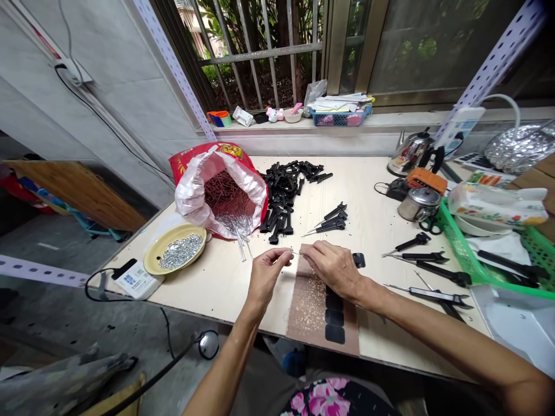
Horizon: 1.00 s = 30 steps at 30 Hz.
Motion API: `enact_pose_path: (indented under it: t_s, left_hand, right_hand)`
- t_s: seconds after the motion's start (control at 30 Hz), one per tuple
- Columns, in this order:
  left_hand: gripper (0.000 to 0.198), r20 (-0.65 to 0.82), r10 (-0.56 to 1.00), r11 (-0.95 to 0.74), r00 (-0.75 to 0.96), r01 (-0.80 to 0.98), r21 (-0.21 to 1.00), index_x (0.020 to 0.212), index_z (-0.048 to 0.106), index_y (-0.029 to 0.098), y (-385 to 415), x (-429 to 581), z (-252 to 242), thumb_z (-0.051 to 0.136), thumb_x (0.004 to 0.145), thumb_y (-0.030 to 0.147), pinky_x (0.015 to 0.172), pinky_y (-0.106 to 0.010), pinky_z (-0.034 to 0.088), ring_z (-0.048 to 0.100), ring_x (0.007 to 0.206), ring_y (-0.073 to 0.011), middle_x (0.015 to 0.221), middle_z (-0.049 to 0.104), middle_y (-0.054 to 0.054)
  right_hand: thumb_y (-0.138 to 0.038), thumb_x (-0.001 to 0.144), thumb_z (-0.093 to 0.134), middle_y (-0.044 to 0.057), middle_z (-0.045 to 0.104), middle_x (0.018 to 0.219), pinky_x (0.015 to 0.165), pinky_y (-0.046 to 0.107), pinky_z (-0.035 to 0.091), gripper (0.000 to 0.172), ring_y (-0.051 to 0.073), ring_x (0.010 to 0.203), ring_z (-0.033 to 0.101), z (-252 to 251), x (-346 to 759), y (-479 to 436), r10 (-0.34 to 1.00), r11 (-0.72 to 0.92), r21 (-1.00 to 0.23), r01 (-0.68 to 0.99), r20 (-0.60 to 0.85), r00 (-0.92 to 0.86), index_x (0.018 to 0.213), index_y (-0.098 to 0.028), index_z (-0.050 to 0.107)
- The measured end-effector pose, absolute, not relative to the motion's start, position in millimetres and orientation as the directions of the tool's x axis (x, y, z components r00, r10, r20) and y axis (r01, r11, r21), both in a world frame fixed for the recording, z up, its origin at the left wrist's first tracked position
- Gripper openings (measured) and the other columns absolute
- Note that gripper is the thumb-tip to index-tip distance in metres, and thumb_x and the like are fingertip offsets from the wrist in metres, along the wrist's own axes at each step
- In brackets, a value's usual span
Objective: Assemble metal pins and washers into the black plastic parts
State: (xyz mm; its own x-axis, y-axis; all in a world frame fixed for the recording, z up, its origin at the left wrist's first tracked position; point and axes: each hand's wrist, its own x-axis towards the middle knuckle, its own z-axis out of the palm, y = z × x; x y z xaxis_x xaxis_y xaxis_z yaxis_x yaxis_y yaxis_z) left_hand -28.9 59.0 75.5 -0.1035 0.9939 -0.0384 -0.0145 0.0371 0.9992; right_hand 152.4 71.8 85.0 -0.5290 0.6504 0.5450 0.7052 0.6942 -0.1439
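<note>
My left hand (pixel 266 276) is closed in a pinch on the left end of a thin metal pin (pixel 295 252) just above the table. My right hand (pixel 333 268) is curled over the pin's other end and grips a black plastic handle (pixel 359 260) that sticks out past its knuckles. Both hands hover over a brown speckled strip (pixel 309 300) on the table's front middle. A pile of black handles (pixel 284 188) lies beyond the hands. Several finished pins with handles (pixel 332 222) lie to the right of that pile.
An open red and white bag (pixel 221 190) holds metal pins. A yellow plate (pixel 174 249) holds small silver parts at the left. More assembled pieces (pixel 433 268) lie right, beside a green basket (pixel 459 254). Kettle (pixel 411 153) and metal pot (pixel 420 203) stand behind.
</note>
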Motion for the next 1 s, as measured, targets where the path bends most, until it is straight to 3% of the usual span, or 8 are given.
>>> enact_pose_path:
  t_s: [0.2, 0.47, 0.63, 0.83, 1.0]
  left_hand:
    - [0.022, -0.015, 0.997, 0.024, -0.076, 0.124, 0.992, 0.085, 0.071, 0.015, 57, -24, 74, 0.068, 0.073, 0.033, 0.069, -0.025, 0.047, 0.060, 0.070, -0.0135, 0.079, 0.070, -0.003]
    - [0.023, -0.003, 0.999, 0.011, -0.043, 0.194, 0.981, 0.086, 0.071, 0.015, 56, -15, 76, 0.065, 0.075, 0.034, 0.070, -0.025, 0.046, 0.060, 0.072, -0.0145, 0.080, 0.070, -0.004]
    - [0.024, -0.010, 0.999, 0.017, -0.037, 0.215, 0.976, 0.086, 0.071, 0.015, 56, -13, 78, 0.065, 0.075, 0.035, 0.069, -0.025, 0.047, 0.061, 0.072, -0.0156, 0.079, 0.070, -0.004]
    - [0.023, -0.023, 1.000, 0.017, 0.017, 0.295, 0.955, 0.085, 0.072, 0.015, 51, -6, 80, 0.064, 0.076, 0.034, 0.073, -0.028, 0.047, 0.063, 0.077, -0.0184, 0.079, 0.071, -0.005]
    - [0.027, -0.004, 0.984, -0.056, 0.178, 0.328, 0.943, 0.099, 0.072, 0.020, 49, 6, 68, 0.058, 0.081, 0.035, 0.084, -0.031, 0.045, 0.062, 0.094, -0.0212, 0.098, 0.070, -0.006]
  right_hand:
    - [-0.026, 0.094, 0.043, 0.003, 0.061, 0.077, 0.064, 0.028, 0.035, 0.023, 0.015, 0.075, 0.053, 81, 160, 71, 0.658, 0.668, -0.116, 0.735, 0.552, -0.512, 0.084, -0.017, 0.061]
    - [-0.029, 0.094, 0.043, 0.005, 0.057, 0.084, 0.061, 0.025, 0.040, 0.021, 0.014, 0.073, 0.054, 78, 168, 68, 0.759, 0.635, -0.346, 0.690, 0.447, -0.474, 0.090, -0.017, 0.060]
    - [-0.025, 0.093, 0.044, 0.004, 0.056, 0.085, 0.067, 0.025, 0.044, 0.015, 0.014, 0.076, 0.055, 78, 169, 70, 0.762, 0.647, -0.521, 0.556, 0.451, -0.465, 0.094, -0.018, 0.057]
    - [-0.024, 0.094, 0.042, 0.006, 0.055, 0.086, 0.068, 0.027, 0.045, 0.019, 0.016, 0.078, 0.054, 75, 181, 63, 0.768, 0.641, -0.484, 0.596, 0.388, -0.510, 0.096, -0.017, 0.059]
    - [-0.026, 0.094, 0.043, 0.005, 0.057, 0.091, 0.071, 0.026, 0.045, 0.020, 0.015, 0.083, 0.055, 67, 214, 61, 0.797, 0.603, -0.482, 0.635, 0.339, -0.500, 0.098, -0.019, 0.061]
